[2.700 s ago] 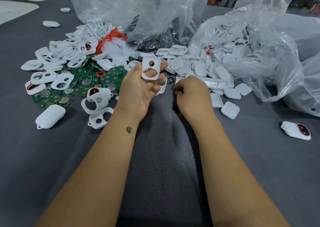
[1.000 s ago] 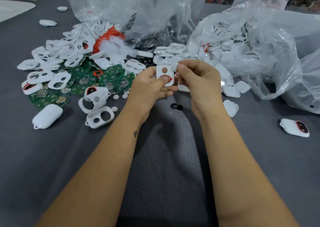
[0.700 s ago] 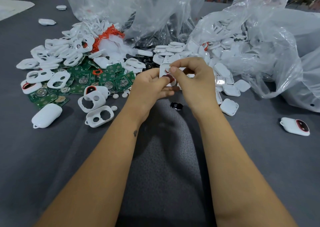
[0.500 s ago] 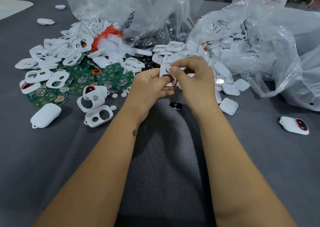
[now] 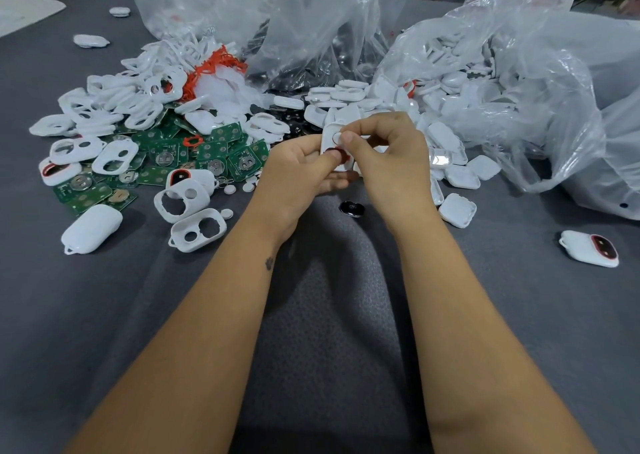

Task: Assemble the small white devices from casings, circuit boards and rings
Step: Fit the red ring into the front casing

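Mid-worktop, just off the surface, the left hand [image 5: 298, 173] grips a white casing [image 5: 334, 152] by its edges; it looks light, stiff and slippery, best held at the rim; the right hand [image 5: 388, 156], fingers curled, pinches a small white button [image 5: 336, 137] against its face.

Two hands, one held white casing [image 5: 333, 149], one finished device [image 5: 589, 248], one black disc [image 5: 351, 208] and three clear plastic bags were counted; piled casings and circuit boards [image 5: 207, 152] could not be counted.
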Demonstrator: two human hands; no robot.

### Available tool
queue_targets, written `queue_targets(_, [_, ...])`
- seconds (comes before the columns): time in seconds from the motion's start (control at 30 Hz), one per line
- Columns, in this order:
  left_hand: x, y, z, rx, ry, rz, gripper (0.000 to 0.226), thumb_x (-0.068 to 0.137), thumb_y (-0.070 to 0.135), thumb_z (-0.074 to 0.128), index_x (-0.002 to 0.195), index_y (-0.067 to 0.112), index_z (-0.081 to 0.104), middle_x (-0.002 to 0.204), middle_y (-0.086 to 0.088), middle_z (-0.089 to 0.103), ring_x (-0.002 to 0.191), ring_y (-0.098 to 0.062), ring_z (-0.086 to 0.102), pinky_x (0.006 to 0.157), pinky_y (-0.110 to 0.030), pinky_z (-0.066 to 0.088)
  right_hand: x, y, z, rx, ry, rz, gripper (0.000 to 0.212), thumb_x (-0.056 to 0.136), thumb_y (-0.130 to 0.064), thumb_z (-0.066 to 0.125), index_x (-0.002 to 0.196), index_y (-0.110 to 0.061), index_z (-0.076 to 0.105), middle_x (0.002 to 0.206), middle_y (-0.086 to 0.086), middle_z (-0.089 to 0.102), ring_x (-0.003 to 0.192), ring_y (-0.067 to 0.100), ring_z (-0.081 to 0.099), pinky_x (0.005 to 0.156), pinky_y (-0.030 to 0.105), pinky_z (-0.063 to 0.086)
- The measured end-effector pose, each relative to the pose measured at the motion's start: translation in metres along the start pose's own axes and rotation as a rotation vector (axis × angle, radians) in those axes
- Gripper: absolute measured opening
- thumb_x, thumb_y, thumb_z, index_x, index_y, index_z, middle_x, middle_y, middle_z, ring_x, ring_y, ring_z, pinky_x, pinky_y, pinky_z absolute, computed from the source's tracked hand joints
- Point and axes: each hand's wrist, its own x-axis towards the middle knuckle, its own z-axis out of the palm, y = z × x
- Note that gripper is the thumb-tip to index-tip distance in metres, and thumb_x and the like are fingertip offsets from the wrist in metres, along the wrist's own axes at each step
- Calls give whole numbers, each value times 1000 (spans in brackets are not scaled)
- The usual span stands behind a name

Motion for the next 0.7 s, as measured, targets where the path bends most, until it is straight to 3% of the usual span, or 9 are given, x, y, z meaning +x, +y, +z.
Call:
queue_targets(0.13, [0, -1, 0, 9, -4, 5, 24, 95, 1, 53, 96, 17, 71, 82, -3, 75, 71, -12, 71, 63, -18, 55, 1, 2, 2, -9, 13, 41, 15, 87, -12, 69, 77, -24, 67, 108, 9, 60, 90, 12, 59, 81, 31, 54])
queue_targets(0.3, [1, -2, -1, 16, -10, 10, 24, 95, 2, 54, 96, 18, 71, 84, -3, 75, 71, -12, 71, 63, -18, 55, 1, 2, 3, -16, 20, 52, 11, 88, -12, 67, 81, -21, 68, 108, 9, 61, 89, 10, 58, 71, 7, 44])
queue_targets(0.53, [2, -4, -1, 14, -8, 7, 22, 95, 3, 54, 98, 17, 71, 84, -2, 75, 72, -13, 71, 63, -18, 55, 1, 0, 2, 67, 5, 91, 15, 88, -9, 67, 78, -21, 66, 106, 16, 65, 79, 9, 59, 58, 7, 43])
queue_targets(0.63, [2, -4, -2, 9, -5, 7, 22, 95, 3, 54, 97, 17, 71, 84, -3, 75, 72, -13, 71, 63, -17, 54, 1, 1, 2, 37, -7, 79, 18, 88, -10, 67, 76, -24, 66, 106, 13, 65, 82, 9, 59, 62, 7, 43])
queue_targets(0.7, [2, -4, -2, 7, -5, 9, 23, 95, 2, 54, 97, 17, 71, 84, -3, 75, 72, -12, 71, 63, -17, 54, 1, 1, 3, 0, -11, 65, 18, 88, -12, 67, 76, -25, 65, 107, 11, 64, 90, 11, 60, 73, 13, 47])
